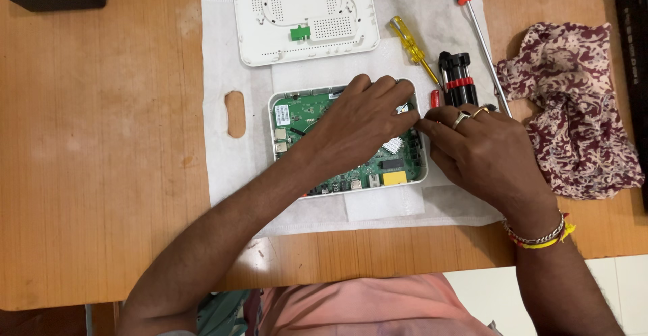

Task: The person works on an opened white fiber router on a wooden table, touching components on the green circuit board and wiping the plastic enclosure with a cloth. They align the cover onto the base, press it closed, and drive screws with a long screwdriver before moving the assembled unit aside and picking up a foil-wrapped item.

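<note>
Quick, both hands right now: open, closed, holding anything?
Left hand: spread palm-down on the green circuit board in its white case; grip open.
Right hand: fingertips pinched at the case's right edge; anything held cannot be told.

Both forearms are bare to the bottom edge of the view, with no sleeves showing. The right hand (482,150) wears two rings (470,115) at its twelve o'clock side, one silver and one gold, and its wrist carries a silver chain bracelet (540,233) beside yellow and red threads. At six o'clock a salmon-pink shirt (364,308) covers the torso.
</note>
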